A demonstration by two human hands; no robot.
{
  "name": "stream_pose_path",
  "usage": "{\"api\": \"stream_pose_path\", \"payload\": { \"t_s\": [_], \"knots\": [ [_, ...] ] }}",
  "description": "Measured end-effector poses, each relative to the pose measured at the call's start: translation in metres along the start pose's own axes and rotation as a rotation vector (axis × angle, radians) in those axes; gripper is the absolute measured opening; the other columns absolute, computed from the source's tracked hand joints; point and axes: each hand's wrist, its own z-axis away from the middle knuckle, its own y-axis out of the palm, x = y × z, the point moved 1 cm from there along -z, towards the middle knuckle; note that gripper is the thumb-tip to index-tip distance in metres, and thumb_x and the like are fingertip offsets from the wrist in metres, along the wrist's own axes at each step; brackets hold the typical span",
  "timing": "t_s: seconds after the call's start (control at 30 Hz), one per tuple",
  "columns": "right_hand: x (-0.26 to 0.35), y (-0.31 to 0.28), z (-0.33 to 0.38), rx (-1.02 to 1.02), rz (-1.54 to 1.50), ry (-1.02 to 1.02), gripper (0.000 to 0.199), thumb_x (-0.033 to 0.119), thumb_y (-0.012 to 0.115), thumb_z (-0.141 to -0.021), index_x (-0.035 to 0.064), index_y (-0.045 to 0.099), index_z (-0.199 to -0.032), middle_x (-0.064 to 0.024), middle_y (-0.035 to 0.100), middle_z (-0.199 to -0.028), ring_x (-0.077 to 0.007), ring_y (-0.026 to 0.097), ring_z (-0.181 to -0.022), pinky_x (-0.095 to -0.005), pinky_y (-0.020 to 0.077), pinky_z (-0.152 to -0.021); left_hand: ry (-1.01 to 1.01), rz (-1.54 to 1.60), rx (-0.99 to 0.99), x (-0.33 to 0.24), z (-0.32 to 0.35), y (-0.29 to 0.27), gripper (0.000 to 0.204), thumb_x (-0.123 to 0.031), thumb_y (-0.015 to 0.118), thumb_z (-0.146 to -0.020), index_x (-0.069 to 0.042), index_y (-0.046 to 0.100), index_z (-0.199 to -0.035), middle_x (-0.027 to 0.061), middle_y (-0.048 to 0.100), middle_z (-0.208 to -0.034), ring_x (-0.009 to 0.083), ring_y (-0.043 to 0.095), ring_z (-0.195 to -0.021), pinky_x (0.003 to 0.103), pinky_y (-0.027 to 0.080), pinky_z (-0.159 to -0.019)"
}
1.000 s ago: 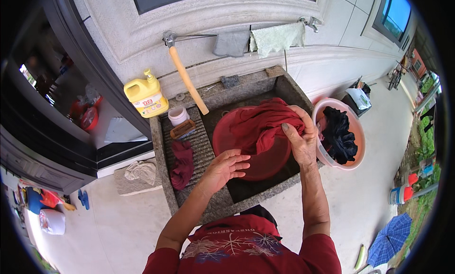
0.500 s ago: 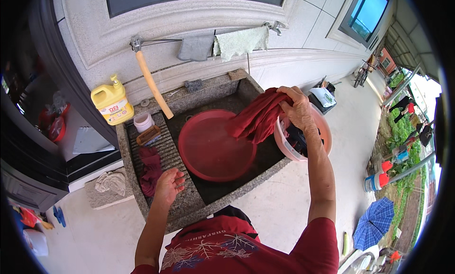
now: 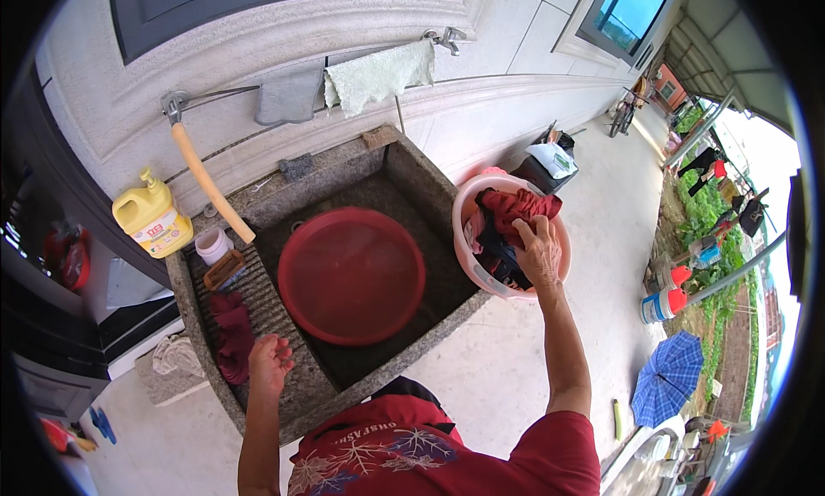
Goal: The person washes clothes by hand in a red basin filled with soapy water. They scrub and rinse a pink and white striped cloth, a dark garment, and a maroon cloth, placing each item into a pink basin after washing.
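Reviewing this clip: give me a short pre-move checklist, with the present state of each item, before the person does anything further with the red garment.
1. Right hand on the red cloth garment: ok, resting on it.
2. Garment inside the pink plastic basin: ok.
3. Pink basin seated steadily at the grey stone sink: cannot tell; its base is hidden.
4. Round red plastic tub free of laundry: ok.
5. Left hand free: ok, loosely curled, holding nothing.
6. Dark red cloth lying on the ribbed washboard ledge: ok, beside the left hand.
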Motion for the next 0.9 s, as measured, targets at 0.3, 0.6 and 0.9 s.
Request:
{"api": "stream_pose_path", "payload": {
  "t_s": [0.3,0.6,0.9],
  "knots": [
    [-0.019,0.038,0.005,0.44,-0.576,0.221,0.025,0.02,0.068,-0.072,0.0074,0.057,-0.091,-0.0127,0.054,-0.092,-0.031,0.052,-0.09,-0.0408,0.0413,-0.081,0.075,-0.363,-0.04,0.013,-0.003,0.028,0.021,-0.02,0.06,-0.084,-0.01,0.053,-0.101,0.0017,0.062,-0.084,0.0107,0.057,-0.07,0.029,0.046,-0.06],
    [0.021,0.023,-0.011,0.129,-0.234,0.018,0.035,0.019,0.067,-0.075,0.0114,0.051,-0.105,-0.0123,0.046,-0.108,-0.0329,0.05,-0.098,-0.0416,0.0441,-0.079,0.654,-1.568,-0.928,-0.025,-0.013,-0.048,0.063,-0.026,0.076,-0.067,-0.008,0.045,-0.119,0.0133,0.047,-0.115,0.0332,0.039,-0.113,0.045,0.033,-0.095],
    [0.071,0.016,-0.003,0.066,0.17,0.076,0.031,0.025,0.064,-0.079,0.0137,0.055,-0.107,-0.0099,0.048,-0.116,-0.0316,0.049,-0.107,-0.0478,0.0441,-0.075,0.391,-0.643,-0.491,-0.068,-0.011,-0.064,0.041,-0.005,0.071,-0.065,-0.006,0.058,-0.104,0.0087,0.063,-0.099,0.023,0.058,-0.097,0.037,0.041,-0.092]
  ]
}}
